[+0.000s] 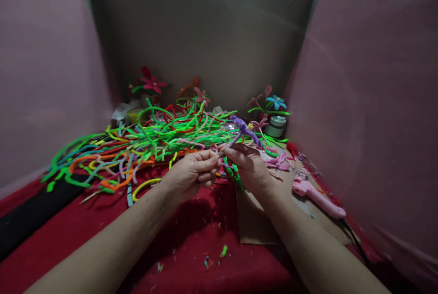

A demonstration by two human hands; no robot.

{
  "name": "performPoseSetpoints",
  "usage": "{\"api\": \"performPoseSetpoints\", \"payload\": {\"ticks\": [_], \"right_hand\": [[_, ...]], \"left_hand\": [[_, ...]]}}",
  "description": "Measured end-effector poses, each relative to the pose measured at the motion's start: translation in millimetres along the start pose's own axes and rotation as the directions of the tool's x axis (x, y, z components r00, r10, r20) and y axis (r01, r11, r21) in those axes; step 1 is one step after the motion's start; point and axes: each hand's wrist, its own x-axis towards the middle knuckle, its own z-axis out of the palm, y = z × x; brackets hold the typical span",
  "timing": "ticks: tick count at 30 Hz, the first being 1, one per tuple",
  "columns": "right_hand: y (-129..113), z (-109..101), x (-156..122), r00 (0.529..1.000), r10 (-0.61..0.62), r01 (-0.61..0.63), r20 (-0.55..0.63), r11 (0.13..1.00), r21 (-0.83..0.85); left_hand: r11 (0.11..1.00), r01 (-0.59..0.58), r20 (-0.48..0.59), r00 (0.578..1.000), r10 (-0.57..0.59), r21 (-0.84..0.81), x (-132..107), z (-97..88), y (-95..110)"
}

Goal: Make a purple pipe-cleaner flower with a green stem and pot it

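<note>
A purple pipe-cleaner flower (243,126) with a yellow centre stands up between my hands, tilted, its thin stem running down to my fingers. My right hand (252,168) is closed on the stem just under the bloom. Lower on the same stem, my left hand (196,168) pinches the end between thumb and forefinger, the other fingers curled in. My fingers hide part of the stem. Right behind both hands lies a large tangled heap of pipe cleaners (164,132), mostly green with red, yellow, orange and pink ones.
To the right, a pink hot glue gun (320,199) rests on a cardboard sheet (256,223), its black cord trailing off. Finished flowers (276,101) and a small jar (275,126) stand at the back. Fuzz scraps (224,251) dot the red cloth (191,271). Pink sheets wall both sides.
</note>
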Motion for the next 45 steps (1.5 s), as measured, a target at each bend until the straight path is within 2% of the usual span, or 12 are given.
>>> {"api": "performPoseSetpoints", "payload": {"ticks": [3,6,9,11,15,18,23,28,32,36,40,45], "right_hand": [[-5,-2,1,1.0,0.014,-0.014,-0.011,1.0,0.007],[-14,-5,2,1.0,0.018,-0.017,-0.023,0.999,0.035],[-23,-10,4,1.0,0.007,-0.009,0.014,0.989,0.148],[-27,-13,5,0.999,0.005,-0.015,0.045,0.973,0.23],[-30,-22,9,0.998,-0.001,-0.016,0.057,0.952,0.305],[-31,-27,11,0.998,-0.012,-0.008,0.057,0.939,0.343],[-30,-29,12,0.999,-0.042,0.026,0.032,0.922,0.386],[-28,-35,16,0.998,-0.031,0.004,0.056,0.904,0.427],[-27,-40,19,0.996,-0.035,-0.008,0.085,0.89,0.455],[-24,-44,21,0.993,-0.049,-0.009,0.103,0.869,0.495],[-18,-47,23,0.999,0.017,-0.039,0.047,0.852,0.522],[-11,-44,22,0.996,0.092,-0.083,0.009,0.853,0.515]], "left_hand": [[0.997,-0.038,-0.025,0.999,0.04,0.073,2,0.9,2],[0.955,-0.117,-0.135,0.978,0.158,0.273,4,-2.1,5],[0.873,-0.092,-0.209,0.954,0.214,0.478,7,-5.5,2],[0.796,-0.064,-0.17,0.964,0.206,0.601,11,-4.5,-3],[0.533,-0.015,-0.113,0.971,0.208,0.846,31,2.6,-12],[0.445,0.048,-0.142,0.973,0.18,0.894,55,5.7,-18],[0.442,0.152,-0.225,0.967,0.117,0.884,85,12.5,-31],[0.532,0.177,-0.295,0.944,0.146,0.828,83,23.2,-38],[0.613,0.118,-0.316,0.922,0.225,0.781,80,21.9,-35],[0.625,0.08,-0.364,0.866,0.342,0.777,86,9.3,-18],[0.59,0.065,-0.399,0.795,0.456,0.805,86,-3.7,9],[0.484,0.086,-0.382,0.738,0.556,0.871,72,-14.2,36]]}}
